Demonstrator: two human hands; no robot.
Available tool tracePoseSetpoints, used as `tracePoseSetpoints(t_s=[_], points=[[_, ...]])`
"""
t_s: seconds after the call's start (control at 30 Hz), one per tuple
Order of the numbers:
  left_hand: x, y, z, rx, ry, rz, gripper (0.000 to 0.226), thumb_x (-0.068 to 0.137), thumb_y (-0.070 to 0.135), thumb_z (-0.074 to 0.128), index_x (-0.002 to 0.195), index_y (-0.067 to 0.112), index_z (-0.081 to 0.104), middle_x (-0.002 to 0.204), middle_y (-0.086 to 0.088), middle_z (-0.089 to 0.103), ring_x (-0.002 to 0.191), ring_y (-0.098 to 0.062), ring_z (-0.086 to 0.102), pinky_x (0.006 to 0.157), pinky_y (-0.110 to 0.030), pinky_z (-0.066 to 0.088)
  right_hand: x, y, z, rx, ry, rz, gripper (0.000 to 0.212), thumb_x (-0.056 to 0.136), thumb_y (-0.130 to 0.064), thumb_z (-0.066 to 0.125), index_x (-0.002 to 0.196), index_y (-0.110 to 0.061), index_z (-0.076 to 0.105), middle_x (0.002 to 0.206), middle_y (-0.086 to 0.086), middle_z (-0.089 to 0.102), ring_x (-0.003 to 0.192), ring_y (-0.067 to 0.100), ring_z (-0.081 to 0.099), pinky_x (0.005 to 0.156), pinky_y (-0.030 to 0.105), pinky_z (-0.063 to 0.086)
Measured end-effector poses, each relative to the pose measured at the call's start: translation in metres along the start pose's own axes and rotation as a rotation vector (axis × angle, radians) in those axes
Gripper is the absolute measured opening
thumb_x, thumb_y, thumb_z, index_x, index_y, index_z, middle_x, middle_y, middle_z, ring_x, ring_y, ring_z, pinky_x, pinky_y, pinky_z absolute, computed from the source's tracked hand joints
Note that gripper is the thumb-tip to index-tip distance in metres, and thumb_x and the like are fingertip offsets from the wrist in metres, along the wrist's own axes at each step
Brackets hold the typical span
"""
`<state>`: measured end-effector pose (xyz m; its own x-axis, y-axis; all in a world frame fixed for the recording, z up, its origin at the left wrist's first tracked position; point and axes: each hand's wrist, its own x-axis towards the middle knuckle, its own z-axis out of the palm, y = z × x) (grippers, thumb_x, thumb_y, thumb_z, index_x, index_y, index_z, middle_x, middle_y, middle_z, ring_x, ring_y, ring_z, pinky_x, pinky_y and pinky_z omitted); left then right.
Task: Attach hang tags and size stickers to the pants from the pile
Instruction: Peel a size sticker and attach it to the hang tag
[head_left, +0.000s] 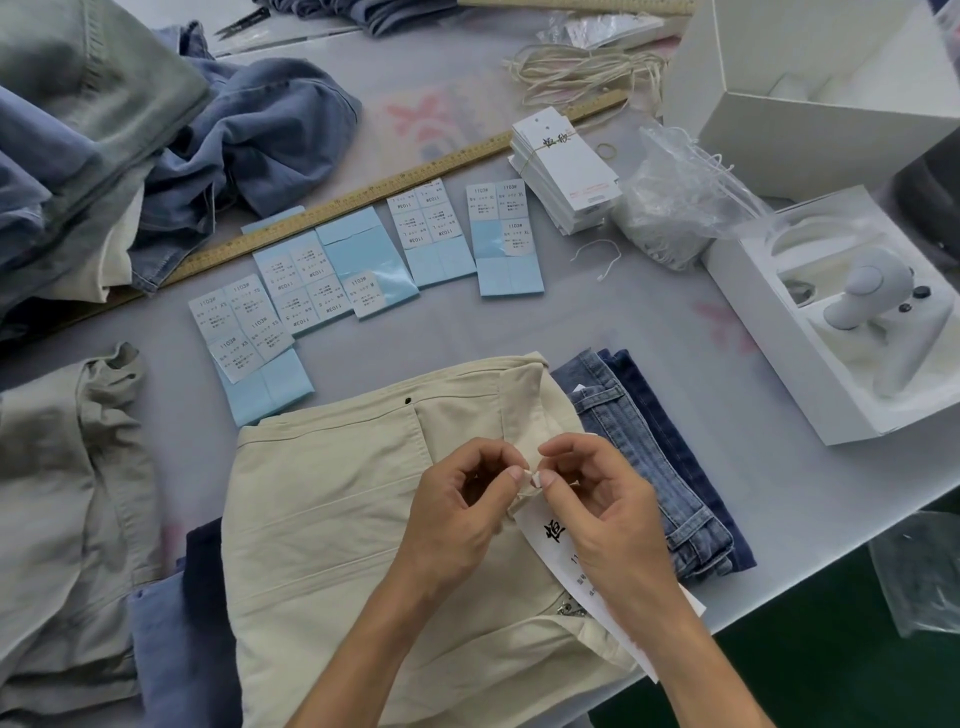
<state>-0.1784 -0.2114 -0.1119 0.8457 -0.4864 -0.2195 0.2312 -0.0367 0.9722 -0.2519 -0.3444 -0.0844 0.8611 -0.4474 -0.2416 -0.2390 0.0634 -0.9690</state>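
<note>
While our left hand (462, 499) and right hand (597, 499) are pinching, fingertips together, the thin string at the hang tag (550, 535) top, we are working over the cream pants (332, 499). Tag card is probably stiff and light, string limp, so we are gripping close to the knot.

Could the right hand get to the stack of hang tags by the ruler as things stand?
Probably yes: bare table lies between the right hand and the stack of hang tags, but it first must release the hang tag it pinches.
</note>
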Motion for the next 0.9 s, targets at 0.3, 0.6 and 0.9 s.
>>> tracePoseSetpoints(t_s=[0.3, 0.6, 0.9], points=[[0.0014, 0.0008, -0.0023, 0.057, -0.07, 0.026, 0.007, 0.091, 0.014, 0.063, 0.087, 0.017, 0.068, 0.076, 0.009, 0.064, 0.066, -0.007, 0.054, 0.063, -0.02, 0.046, 0.0009, 0.0025, -0.0025, -0.012, -0.049, -0.016, 0.029, 0.092, 0.003, 0.067, 0.101, -0.025, 0.071, 0.093, 0.004, 0.07, 0.091, 0.019, 0.068, 0.084, 0.027, 0.057], [0.0035, -0.0001, -0.0074, 0.123, -0.144, 0.024, 0.005, 0.091, 0.017, 0.063, 0.09, 0.015, 0.067, 0.076, 0.007, 0.062, 0.067, -0.01, 0.054, 0.064, -0.025, 0.046, 0.0046, 0.0026, -0.0035, -0.021, -0.115, -0.005, 0.02, 0.095, 0.006, 0.062, 0.101, -0.012, 0.07, 0.093, 0.003, 0.072, 0.089, 0.015, 0.069, 0.082, 0.023, 0.055], [0.0038, 0.0007, -0.0076, 0.13, -0.149, 0.041, 0.006, 0.093, 0.014, 0.061, 0.092, 0.012, 0.066, 0.076, 0.012, 0.061, 0.066, -0.006, 0.054, 0.065, -0.019, 0.044, 0.0064, 0.0027, -0.0081, -0.021, -0.15, -0.003, 0.018, 0.094, 0.004, 0.064, 0.102, -0.012, 0.068, 0.093, 0.004, 0.07, 0.09, 0.022, 0.066, 0.082, 0.027, 0.056]])
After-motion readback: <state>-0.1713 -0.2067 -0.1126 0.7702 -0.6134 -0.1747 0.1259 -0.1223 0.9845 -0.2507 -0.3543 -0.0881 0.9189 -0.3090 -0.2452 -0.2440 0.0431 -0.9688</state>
